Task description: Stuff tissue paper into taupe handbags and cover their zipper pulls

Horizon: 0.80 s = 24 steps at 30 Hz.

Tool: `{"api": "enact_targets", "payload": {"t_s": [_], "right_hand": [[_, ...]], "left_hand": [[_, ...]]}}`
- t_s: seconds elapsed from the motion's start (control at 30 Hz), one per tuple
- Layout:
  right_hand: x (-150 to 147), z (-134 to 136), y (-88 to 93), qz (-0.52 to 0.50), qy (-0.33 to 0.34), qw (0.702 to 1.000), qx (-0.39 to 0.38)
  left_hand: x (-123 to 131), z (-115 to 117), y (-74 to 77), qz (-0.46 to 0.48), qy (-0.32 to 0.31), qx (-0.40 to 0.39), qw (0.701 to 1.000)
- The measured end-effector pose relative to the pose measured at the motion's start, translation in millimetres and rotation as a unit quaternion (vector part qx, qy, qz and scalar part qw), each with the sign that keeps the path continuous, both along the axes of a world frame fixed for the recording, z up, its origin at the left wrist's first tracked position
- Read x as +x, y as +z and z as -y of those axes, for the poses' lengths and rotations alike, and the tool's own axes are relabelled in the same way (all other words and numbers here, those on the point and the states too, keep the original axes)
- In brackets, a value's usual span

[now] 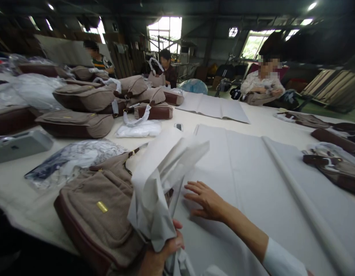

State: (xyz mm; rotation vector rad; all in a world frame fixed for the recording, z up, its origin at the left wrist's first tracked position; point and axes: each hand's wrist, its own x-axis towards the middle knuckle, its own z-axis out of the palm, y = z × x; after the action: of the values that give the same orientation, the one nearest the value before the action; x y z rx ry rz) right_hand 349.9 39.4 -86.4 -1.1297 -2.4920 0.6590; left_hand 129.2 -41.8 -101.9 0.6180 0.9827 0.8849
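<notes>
My left hand point(162, 251) is closed around a crumpled sheet of white paper point(152, 195), which rises in loose folds above the fingers. Just left of it lies a brown corduroy bag point(105, 207) with dark leather trim and a small gold plate; the paper covers part of its right side. My right hand point(207, 201) is spread, fingers apart and pointing left, over a stack of large flat paper sheets point(246, 168). Whether its fingertips touch the sheets I cannot tell.
Several similar bags point(88, 97) are piled at the back left, more point(335, 165) at the right edge. A plastic-wrapped bundle point(74, 161), a grey box point(25, 145) and a white packet point(139, 128) lie on the table point(10, 180). A co-worker point(263, 82) sits across, others farther left.
</notes>
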Motion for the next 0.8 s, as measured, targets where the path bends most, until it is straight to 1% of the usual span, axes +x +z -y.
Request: {"api": "enact_targets", "payload": {"t_s": [0.03, 0.07, 0.1, 0.17, 0.23, 0.33, 0.5, 0.6, 0.67, 0.8], "right_hand": [[1, -4, -6.7, 0.067, 0.053, 0.996, 0.014], [3, -5, -12.9, 0.115, 0.086, 0.989, 0.017], [5, -5, -17.8, 0.141, 0.100, 0.985, 0.016], [10, 1, -22.3, 0.160, 0.103, 0.982, 0.009], [13, 7, -21.3, 0.168, 0.097, 0.981, 0.006], [13, 10, -18.1, 0.182, 0.086, 0.979, 0.010], [12, 9, -21.1, 0.195, 0.097, 0.976, -0.005], [16, 11, -23.7, 0.180, 0.089, 0.979, 0.011], [18, 11, -24.7, 0.191, 0.095, 0.976, 0.028], [15, 8, -23.0, 0.238, 0.140, 0.960, 0.043]], "left_hand": [[-8, -1, -0.3, -0.001, 0.007, 0.007, 1.000], [-13, -3, -0.5, -0.002, 0.013, 0.014, 1.000], [-16, -4, -0.5, -0.004, 0.021, 0.017, 1.000], [-17, -6, -0.3, -0.007, 0.039, 0.008, 0.999], [-15, -8, 0.2, -0.008, 0.048, -0.002, 0.999], [-13, -8, 2.1, -0.003, 0.043, -0.023, 0.999], [-15, -4, 8.3, 0.047, 0.022, -0.103, 0.993], [-18, -3, 9.8, 0.044, 0.018, -0.096, 0.994], [-18, -3, 9.3, 0.038, 0.011, -0.088, 0.995], [-18, -4, 7.8, 0.038, -0.010, -0.098, 0.994]]}}
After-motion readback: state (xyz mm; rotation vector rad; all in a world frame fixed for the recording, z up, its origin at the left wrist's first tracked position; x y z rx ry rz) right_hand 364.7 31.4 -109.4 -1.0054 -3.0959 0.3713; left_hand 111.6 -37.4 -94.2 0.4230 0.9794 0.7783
